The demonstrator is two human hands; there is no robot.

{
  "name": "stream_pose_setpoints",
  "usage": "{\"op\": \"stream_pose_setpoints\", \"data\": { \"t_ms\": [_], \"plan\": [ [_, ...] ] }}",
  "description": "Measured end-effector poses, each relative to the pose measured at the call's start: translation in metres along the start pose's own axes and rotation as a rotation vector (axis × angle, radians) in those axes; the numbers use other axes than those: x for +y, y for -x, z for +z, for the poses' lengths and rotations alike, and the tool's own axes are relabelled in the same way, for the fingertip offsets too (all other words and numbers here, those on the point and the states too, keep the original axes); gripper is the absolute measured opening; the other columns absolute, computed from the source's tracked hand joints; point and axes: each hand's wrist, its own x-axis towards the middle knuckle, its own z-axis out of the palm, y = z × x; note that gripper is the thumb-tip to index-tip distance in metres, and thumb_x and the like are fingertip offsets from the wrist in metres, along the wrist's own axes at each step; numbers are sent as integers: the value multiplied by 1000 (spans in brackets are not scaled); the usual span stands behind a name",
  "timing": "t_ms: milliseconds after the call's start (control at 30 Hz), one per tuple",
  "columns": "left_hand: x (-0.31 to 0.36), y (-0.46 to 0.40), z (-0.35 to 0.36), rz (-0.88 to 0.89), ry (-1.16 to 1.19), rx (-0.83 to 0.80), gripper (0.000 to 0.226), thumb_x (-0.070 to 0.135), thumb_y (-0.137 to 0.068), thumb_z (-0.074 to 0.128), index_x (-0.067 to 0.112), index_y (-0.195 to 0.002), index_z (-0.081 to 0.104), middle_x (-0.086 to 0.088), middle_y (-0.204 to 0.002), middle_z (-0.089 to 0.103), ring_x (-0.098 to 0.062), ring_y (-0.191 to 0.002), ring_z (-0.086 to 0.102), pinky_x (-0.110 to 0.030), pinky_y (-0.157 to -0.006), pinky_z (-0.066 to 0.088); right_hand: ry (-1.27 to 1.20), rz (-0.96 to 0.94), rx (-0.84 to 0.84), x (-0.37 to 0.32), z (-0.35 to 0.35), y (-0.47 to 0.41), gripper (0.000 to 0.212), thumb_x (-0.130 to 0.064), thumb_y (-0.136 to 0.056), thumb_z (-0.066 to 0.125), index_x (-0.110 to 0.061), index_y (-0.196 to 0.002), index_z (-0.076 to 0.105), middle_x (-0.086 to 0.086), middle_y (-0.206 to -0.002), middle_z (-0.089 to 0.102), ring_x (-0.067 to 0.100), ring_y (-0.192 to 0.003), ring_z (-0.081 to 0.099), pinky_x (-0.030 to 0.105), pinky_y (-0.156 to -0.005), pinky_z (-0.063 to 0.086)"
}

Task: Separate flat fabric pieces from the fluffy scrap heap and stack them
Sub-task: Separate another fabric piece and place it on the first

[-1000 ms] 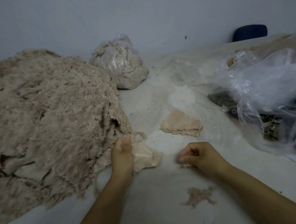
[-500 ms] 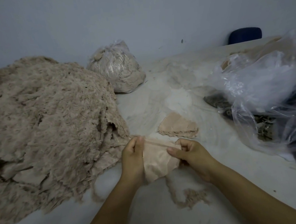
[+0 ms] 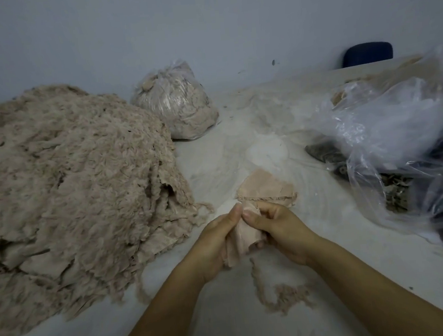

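Both hands have closed together since half a second ago; left hand [image 3: 220,242] and right hand [image 3: 276,229] pinch the piece [image 3: 244,237] at its top, thumbs nearly touching; it hangs bunched, long axis seemingly running toward the person, just before the stack [image 3: 264,188]; heap [image 3: 68,193] left on the dusty table [image 3: 330,238]; grey wall [image 3: 201,29] behind.

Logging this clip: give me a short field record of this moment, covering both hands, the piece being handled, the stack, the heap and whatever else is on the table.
left hand: pinches the held piece at its top edge
right hand: grips the same piece, thumb on top
held piece: flat pinkish fabric, lifted between both hands
stack: flat pieces on the table just beyond the hands
scrap heap: large fluffy mound, left
loose fluff: strand on the table near the right forearm
filled bag: tied, behind the heap
open plastic bags: right, dark contents
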Motion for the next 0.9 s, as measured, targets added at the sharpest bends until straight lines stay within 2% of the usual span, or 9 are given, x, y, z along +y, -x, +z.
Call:
{"op": "stream_pose_setpoints", "data": {
  "t_ms": [67, 133, 267, 367, 433, 533, 667, 767, 900],
  "plan": [
    [-2, -2, -2, -52, 180, 73, 40, 29, -85, 63, -3, -109, 66, -30, -111, 64, -38, -99, 63, -48, -95, 48, -16, -2, 60, 1, -3, -1, 22, -19, -83, 66, -3, -99, 65, 7, -71, 65, 14, -56, 59, 19, -46, 48],
    [-5, -7, -5, -1, 192, 216, 35, 20, -88, 62, -6, -112, 61, -29, -108, 65, -37, -95, 64, -45, -88, 53, 0, 9, 174, 6, -8, -3, 14, -11, -86, 66, -3, -98, 63, 4, -65, 61, 8, -45, 53, 17, -43, 44],
    [-7, -9, -4, 228, -207, 442, 12, 15, -95, 54, 10, -105, 55, -11, -96, 61, -15, -77, 58, -19, -60, 49, 50, -8, 337, 17, -18, -3, 14, -5, -88, 64, -12, -99, 57, 5, -58, 58, 9, -42, 51, 19, -46, 44],
    [-9, -10, -6, 343, -361, 459, 10, 10, -97, 48, 19, -95, 53, -3, -82, 54, -11, -67, 48, -22, -57, 42, 104, -78, 353, 19, -21, 0, 13, -3, -91, 60, -12, -99, 58, 4, -55, 62, 9, -44, 54, 19, -47, 45],
    [-10, -13, -9, 369, -378, 454, 20, 3, -96, 45, 18, -87, 57, -1, -80, 56, -9, -66, 49, -21, -59, 42, 68, -104, 339, 18, -23, 0, 11, 2, -90, 59, -8, -91, 65, 5, -71, 66, 9, -45, 56, 18, -47, 45],
    [-8, -23, -14, 358, -424, 471, 28, 0, -94, 46, 18, -85, 65, 11, -86, 62, 7, -71, 55, -3, -64, 42, 43, -90, 352, 17, -29, -2, 21, 6, -87, 60, -10, -86, 75, -3, -89, 72, 7, -48, 54, 16, -52, 48],
    [2, -55, -19, 362, -662, 362, 28, 7, -97, 47, 8, -120, 64, 14, -119, 55, 0, -113, 50, 5, -86, 31, 143, -99, 456, 10, -47, -14, 22, 1, -86, 64, -18, -91, 75, -12, -70, 70, 0, -47, 47, 11, -53, 45],
    [17, -89, -16, 430, -910, 289, 33, 16, -98, 49, 9, -130, 56, 6, -133, 52, -3, -122, 44, 9, -88, 20, 205, -146, 554, 0, -62, -31, 20, -1, -85, 66, -15, -97, 75, -9, -64, 68, -2, -46, 48, 9, -52, 44],
    [32, -138, -9, 453, -1197, 216, 40, 28, -98, 48, 13, -136, 50, 0, -145, 45, -12, -132, 41, -8, -100, 23, 299, -140, 683, -3, -81, -55, 19, -5, -85, 67, -12, -101, 75, -2, -87, 73, -2, -67, 61, 14, -69, 49]
  ]
}}
